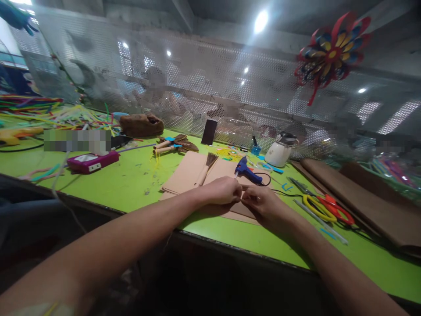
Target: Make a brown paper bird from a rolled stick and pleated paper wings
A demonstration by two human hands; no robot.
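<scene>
Closely paired over brown paper sheets (182,172) on a green table (138,199), the left hand (226,190) curls closed; the right hand (263,202) pinches, anything gripped too obscured to tell.

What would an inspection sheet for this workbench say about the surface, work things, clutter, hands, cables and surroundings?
Surface: green tabletop, littered with scraps.
Work things: brown sheets under the hands, bristle-tipped roll lying on them; blue glue gun just beyond the hands.
Clutter: yellow shreds, white jar, purple-cased device; scissors at right.
Hands: left hand and right hand close together, fingers curled; what they pinch is too small to tell.
Cables: dark cord right of the hands; pale cord over the left front edge.
Surroundings: perforated panel behind; flower-shaped decoration upper right.
</scene>
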